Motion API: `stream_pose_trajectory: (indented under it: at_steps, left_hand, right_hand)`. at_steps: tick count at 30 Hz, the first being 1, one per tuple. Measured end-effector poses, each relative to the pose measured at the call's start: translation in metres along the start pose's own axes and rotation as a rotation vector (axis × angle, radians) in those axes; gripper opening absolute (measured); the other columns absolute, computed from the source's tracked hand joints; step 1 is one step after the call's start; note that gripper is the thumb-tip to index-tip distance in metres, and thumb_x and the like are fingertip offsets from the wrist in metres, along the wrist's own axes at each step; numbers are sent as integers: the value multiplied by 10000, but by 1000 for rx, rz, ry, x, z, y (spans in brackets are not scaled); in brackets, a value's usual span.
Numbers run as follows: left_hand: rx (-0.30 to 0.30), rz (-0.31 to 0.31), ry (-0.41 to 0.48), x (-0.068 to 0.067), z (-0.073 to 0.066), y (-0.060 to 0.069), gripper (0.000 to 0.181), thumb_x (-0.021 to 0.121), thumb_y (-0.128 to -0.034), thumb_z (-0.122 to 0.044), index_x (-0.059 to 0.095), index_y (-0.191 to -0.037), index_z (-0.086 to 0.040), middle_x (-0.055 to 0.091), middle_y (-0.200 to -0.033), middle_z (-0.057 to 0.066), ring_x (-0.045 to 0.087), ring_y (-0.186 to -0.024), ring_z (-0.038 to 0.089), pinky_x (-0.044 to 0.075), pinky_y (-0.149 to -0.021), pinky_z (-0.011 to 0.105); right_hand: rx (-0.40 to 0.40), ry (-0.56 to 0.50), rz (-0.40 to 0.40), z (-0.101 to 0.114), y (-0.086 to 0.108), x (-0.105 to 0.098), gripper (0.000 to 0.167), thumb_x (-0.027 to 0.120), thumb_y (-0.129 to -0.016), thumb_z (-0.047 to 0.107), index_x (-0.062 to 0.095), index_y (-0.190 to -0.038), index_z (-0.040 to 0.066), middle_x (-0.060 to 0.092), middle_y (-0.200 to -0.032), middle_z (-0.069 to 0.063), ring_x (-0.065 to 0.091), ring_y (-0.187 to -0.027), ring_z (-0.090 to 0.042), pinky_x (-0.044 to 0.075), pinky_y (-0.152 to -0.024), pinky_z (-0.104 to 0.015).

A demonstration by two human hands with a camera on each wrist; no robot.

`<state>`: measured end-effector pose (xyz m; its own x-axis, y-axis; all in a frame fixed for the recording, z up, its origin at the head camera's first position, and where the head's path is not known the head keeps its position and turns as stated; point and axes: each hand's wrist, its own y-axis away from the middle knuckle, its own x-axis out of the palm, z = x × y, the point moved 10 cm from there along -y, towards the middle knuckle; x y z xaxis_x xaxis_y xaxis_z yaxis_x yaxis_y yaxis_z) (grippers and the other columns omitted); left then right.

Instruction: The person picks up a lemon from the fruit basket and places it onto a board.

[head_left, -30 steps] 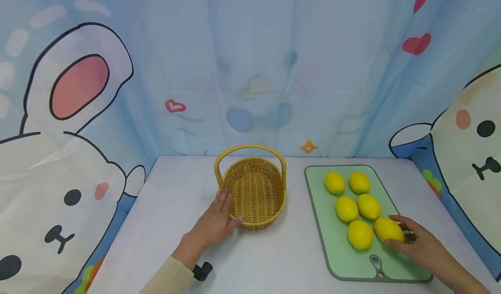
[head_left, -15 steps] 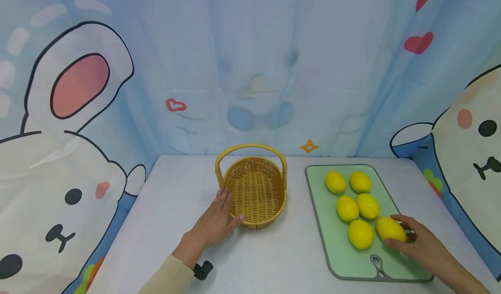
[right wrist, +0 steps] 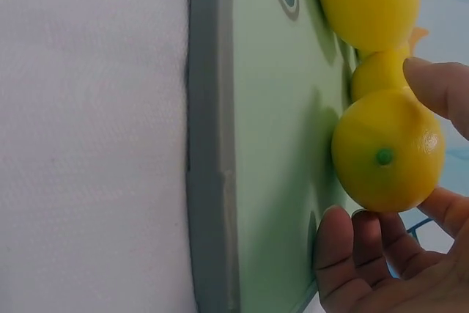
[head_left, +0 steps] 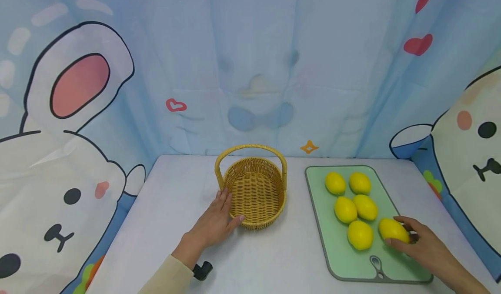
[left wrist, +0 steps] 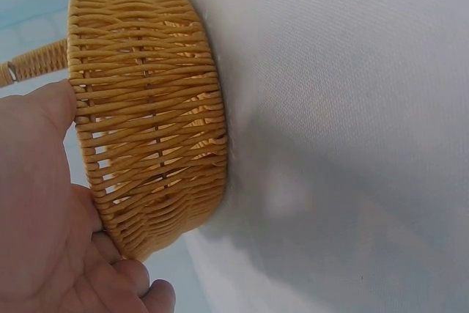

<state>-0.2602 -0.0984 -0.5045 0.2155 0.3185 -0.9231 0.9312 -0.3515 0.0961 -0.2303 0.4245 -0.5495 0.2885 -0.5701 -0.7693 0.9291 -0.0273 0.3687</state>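
On the left side of a round woven basket with an arched handle, my left hand rests on the rim. Its fingers lie fairly straight and the thumb spreads to the front; the left wrist view has this hand beside the basket's wicker wall. At the right, my right hand holds a yellow lemon low over a green cutting board. From the right wrist, the lemon shows a green stem dot, with the thumb above and curled fingers below. Several other lemons lie on the board.
The white tabletop runs between basket and board. A teardrop hang hole marks the board's near end. Behind the table hangs a blue cartoon curtain. A black strap piece shows at the left wrist.
The lemon in my right hand has shifted slightly right, away from the others. Two neighbouring lemons have rolled a little to the left. The left hand and the basket stay put.
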Motion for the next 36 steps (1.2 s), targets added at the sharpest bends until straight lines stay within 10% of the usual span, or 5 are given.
stream_pose_trajectory:
  at_steps: [36]
  left_hand:
    - [13, -4, 15, -3, -4, 3, 872, 424, -1101, -598, 217, -1657, 40, 85, -1764, 215, 81, -1640, 386, 219, -1313, 520]
  right_hand:
    - [-7, 17, -8, 2, 1, 3, 1039, 718, -938, 642, 335, -1537, -116, 438, -1401, -439, 568, -1089, -418, 551, -847, -495]
